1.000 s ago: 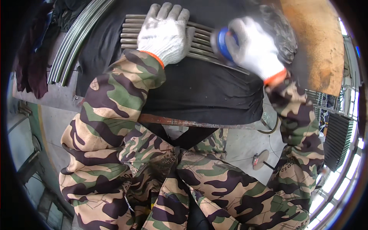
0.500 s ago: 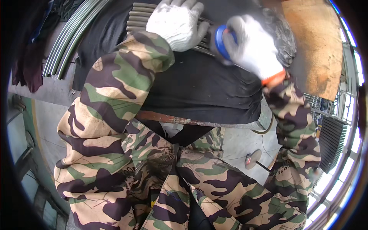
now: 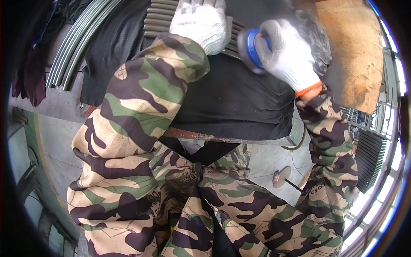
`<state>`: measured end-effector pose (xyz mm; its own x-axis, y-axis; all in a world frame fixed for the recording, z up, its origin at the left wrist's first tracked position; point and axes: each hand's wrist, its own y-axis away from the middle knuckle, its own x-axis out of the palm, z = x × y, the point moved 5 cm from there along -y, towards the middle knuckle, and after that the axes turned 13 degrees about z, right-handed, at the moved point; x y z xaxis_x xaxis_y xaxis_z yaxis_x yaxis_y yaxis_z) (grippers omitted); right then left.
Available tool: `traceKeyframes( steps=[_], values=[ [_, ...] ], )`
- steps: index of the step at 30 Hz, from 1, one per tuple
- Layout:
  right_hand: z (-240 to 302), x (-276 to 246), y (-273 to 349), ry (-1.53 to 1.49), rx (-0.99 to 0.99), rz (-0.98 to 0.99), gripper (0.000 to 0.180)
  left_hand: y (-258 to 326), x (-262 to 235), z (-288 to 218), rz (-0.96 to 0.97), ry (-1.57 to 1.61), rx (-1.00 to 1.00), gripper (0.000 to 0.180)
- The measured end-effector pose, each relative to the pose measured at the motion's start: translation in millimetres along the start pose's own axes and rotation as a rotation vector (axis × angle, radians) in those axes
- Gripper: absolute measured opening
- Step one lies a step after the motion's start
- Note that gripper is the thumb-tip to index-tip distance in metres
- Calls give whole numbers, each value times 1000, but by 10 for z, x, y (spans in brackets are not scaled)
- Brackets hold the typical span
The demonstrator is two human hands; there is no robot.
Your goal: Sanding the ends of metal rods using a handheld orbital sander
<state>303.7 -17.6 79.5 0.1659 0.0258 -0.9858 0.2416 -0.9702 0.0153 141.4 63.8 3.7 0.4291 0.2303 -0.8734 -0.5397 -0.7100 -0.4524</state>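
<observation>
If the left grip (image 3: 199, 23), laid open at 12 o'clock, slips, those metal rods (image 3: 158, 21) might roll; right grip (image 3: 287, 51) pinches a blue disc (image 3: 251, 47).

floor (image 3: 60, 132): pale grey | windows (image 3: 367, 213): bright, along right side | table (image 3: 60, 102): grey-topped, partly cloth-covered

Industrial workshop, prob. metalworking: long metal tubes (image 3: 76, 47) lie side by side at L. of a worktop (image 3: 62, 103) draped w/ black cloth (image 3: 244, 103), and more metal rods (image 3: 160, 21) sit beneath a worker's L. hand (image 3: 199, 25), clad in a white work glove. Camo workwear (image 3: 145, 98), gray floor (image 3: 272, 156), a dark ribbed stack (image 3: 371, 160) and bright window panes (image 3: 379, 210) at far R. also suggest a mfg. site.
</observation>
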Motion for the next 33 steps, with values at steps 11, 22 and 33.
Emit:
traceKeyframes(
  steps=[11, 22, 33],
  values=[
    [-128, 48, -51, -4, -11, -46, 24, 276, -148, -96, 83, 71, -20, 59],
    [-131, 99, 184, -30, 5, -25, 25, 429, -196, -93, 179, 41, 152, 51],
    [-16, 10, 447, -148, 27, 3, 24, 292, -137, -190, 170, -76, 237, 45]
  ],
)
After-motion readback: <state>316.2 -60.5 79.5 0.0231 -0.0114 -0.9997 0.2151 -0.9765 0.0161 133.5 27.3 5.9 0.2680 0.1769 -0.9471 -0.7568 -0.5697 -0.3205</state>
